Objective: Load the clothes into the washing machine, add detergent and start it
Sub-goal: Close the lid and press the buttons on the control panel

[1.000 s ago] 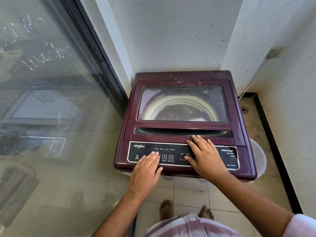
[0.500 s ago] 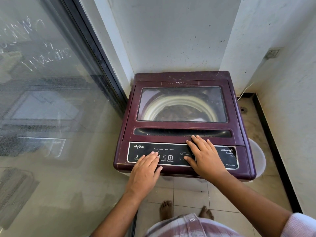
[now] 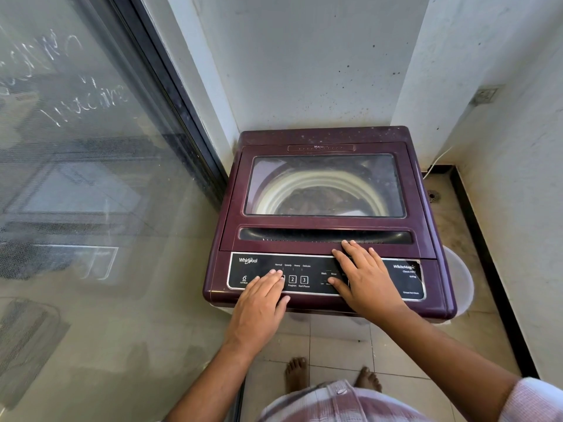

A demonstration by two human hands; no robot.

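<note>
Your washing machine (image 3: 432, 239) has its lid (image 3: 323, 224) shut, dark clothes (image 3: 307, 200) showing through it. On the machine's front control panel (image 3: 405, 280) your left hand (image 3: 262, 303) lies flat, fingers straight, tips just beside the Program key (image 3: 292, 279); your right hand (image 3: 364, 283) rests spread on the panel's middle, holding nothing

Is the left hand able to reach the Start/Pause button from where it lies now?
Probably yes. The left hand rests on the control panel, its fingertips just left of the Start/Pause button, which is uncovered; the right hand lies further right, not over it.
</note>
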